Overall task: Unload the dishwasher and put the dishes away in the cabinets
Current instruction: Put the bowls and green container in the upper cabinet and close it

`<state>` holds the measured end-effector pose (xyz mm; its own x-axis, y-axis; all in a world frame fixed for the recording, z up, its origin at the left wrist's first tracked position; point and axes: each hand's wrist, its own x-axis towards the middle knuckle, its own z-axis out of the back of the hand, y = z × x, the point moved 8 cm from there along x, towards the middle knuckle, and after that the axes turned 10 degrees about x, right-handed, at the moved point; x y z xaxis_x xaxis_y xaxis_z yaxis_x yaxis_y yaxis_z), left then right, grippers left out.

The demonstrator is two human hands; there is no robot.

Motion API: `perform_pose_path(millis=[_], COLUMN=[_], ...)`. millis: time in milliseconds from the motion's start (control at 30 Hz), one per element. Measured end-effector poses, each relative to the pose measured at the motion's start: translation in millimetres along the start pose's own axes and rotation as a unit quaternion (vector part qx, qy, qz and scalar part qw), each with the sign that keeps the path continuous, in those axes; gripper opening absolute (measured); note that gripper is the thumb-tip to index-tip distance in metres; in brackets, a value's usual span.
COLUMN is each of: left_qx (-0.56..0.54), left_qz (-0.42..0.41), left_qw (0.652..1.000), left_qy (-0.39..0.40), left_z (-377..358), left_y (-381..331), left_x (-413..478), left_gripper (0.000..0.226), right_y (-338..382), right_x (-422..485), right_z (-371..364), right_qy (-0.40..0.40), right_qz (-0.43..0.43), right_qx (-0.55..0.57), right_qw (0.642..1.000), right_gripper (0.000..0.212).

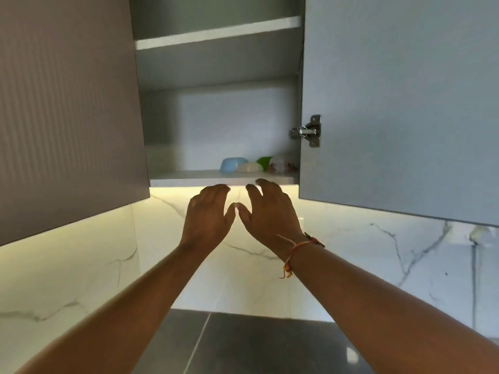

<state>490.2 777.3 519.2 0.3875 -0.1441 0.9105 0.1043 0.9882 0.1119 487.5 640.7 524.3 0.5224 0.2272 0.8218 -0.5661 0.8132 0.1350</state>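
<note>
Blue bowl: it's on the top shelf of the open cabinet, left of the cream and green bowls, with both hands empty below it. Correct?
No. The head view shows the blue bowl on the bottom shelf, not the top one. The rest holds: it sits left of the cream bowl and green bowl, and the left hand and right hand are empty below it.

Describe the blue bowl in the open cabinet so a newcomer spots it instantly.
Find the open wall cabinet with its door swung right. On its lowest shelf, small dishes sit in a row. The blue bowl is the leftmost, the only blue piece, beside a white dish and a green dish.
</note>
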Motion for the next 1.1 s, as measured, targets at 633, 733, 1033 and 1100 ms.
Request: perform_pose_path(millis=[633, 733, 1033, 1100], left_qx=[-0.270, -0.334, -0.373, -0.374], left_qz=[-0.161, -0.192, -0.391, -0.405], left_qw=[0.884, 0.828, 0.681, 0.654], left_qy=[0.347, 0.407, 0.495, 0.518], left_z=[93.4, 126.9, 208.1, 206.5], left_y=[-460.7, -552.3, -736.9, -768.4], left_x=[-325.1, -390.9, -517.2, -532.7], left_gripper=[0.063, 0.061, 0.058, 0.054], right_y=[-182.6, -196.8, -208.9, -215.6], right_x=[-520.6, -621.2, -839.9, -871.4], right_z=[263.6, 320.8, 438.8, 452.1], right_qy=[0.225, 0.243, 0.207, 0.197], right_qz=[-0.344, -0.431, -0.660, -0.689], right_qx=[-0.129, -0.145, -0.152, -0.150], right_qw=[0.902, 0.857, 0.706, 0.681], right_gripper=[0.076, 0.076, 0.072, 0.071])
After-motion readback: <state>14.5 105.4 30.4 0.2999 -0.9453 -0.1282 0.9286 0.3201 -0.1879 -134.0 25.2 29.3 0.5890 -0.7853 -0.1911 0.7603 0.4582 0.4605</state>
